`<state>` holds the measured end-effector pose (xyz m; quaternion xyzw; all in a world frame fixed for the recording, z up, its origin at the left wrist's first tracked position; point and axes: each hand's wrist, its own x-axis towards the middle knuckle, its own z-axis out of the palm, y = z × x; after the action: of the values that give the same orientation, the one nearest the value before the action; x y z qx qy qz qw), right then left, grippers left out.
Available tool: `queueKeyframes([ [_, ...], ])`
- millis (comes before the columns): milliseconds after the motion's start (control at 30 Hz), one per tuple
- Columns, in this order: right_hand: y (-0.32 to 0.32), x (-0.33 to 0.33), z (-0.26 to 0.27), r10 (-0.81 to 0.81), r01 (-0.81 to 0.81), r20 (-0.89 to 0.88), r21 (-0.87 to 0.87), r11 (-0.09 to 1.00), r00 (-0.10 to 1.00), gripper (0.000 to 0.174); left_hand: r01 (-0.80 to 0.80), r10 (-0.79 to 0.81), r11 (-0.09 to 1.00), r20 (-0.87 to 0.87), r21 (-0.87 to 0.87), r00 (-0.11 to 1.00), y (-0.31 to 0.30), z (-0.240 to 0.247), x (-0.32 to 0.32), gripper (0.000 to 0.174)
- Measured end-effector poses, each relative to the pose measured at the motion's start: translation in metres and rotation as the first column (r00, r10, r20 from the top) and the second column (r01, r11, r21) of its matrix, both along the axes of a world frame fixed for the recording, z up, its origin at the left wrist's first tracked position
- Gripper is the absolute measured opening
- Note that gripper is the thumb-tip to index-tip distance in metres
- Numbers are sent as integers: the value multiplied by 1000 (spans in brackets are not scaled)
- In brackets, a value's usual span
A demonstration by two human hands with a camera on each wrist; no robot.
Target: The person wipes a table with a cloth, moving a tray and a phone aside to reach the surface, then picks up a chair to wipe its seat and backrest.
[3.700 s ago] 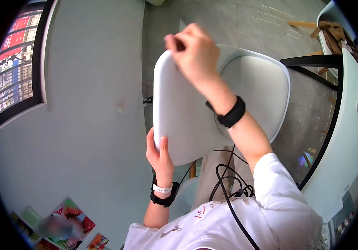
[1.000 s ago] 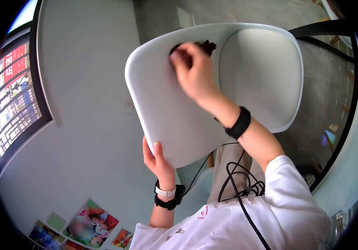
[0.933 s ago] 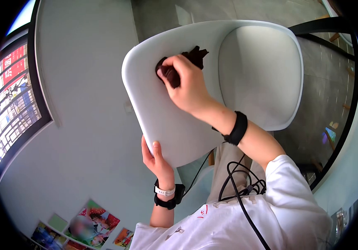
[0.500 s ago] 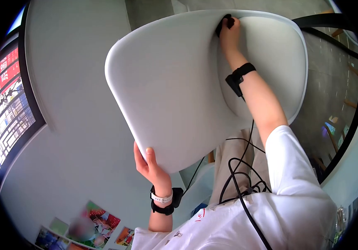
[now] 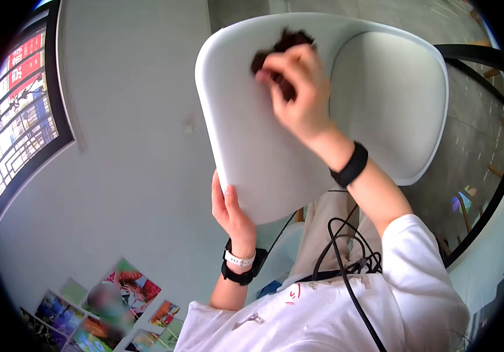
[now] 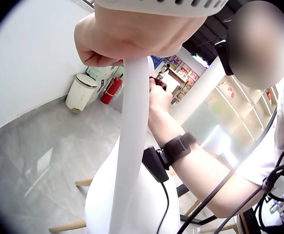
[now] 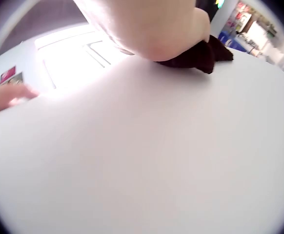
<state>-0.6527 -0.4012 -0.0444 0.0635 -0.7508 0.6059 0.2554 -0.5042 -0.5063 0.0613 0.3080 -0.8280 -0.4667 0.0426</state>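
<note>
A white moulded chair [image 5: 263, 146] has its backrest toward the wall side and its seat to the right in the head view. My left hand [image 5: 232, 214] grips the backrest's edge near its lower corner, thumb on the inner face. Seen from the left wrist, that hand [image 6: 132, 36] lies over the rim. In my right hand [image 5: 303, 97] is a bunched dark brown cloth [image 5: 292, 40], held against the upper part of the backrest. The right wrist view shows part of the cloth [image 7: 195, 59] poking out from under the hand, on the white surface.
Black cables [image 5: 345, 252] hang in loops across the person's lap. A table with a black frame [image 5: 474, 56] stands right of the chair, and a grey wall [image 5: 140, 146] runs along the left. A bin [image 6: 81, 92] and a fire extinguisher [image 6: 111, 90] stand on the floor beyond.
My right hand and the cloth have gone from the backrest to the fold beside the seat, then back onto the upper backrest. My left hand keeps its grip on the edge.
</note>
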Motion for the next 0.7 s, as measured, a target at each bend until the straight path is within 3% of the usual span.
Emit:
queueKeyframes([
  [33,-1,-8,1,-110,110,-6,-50,993,994,17,2,-2,1000,10,0,1000,1,3,2,40],
  [100,-6,42,8,56,-54,88,-25,998,995,16,9,-9,1000,-15,-28,1000,0,0,2,38],
  [167,-6,102,8,218,-220,72,26,975,973,15,8,-8,1000,-13,-4,1000,0,2,3,38],
  [200,-6,100,9,221,-226,106,30,974,969,15,3,-2,997,-8,81,1000,-2,1,6,37],
  [267,0,77,18,197,-206,145,52,977,970,15,15,-16,999,5,29,1000,-1,0,-1,37],
  [367,-7,46,16,75,-68,136,-57,996,988,19,7,-6,1000,18,-27,1000,4,3,-3,38],
  [467,-5,91,15,158,-153,217,-44,987,963,17,22,-22,999,-19,-27,1000,0,2,-1,37],
  [567,1,75,18,175,-184,166,40,982,970,17,26,-26,1000,-35,8,999,0,1,-3,36],
  [700,-4,62,12,99,-91,180,-52,994,979,12,13,-12,999,-24,30,1000,-1,3,1,35],
])
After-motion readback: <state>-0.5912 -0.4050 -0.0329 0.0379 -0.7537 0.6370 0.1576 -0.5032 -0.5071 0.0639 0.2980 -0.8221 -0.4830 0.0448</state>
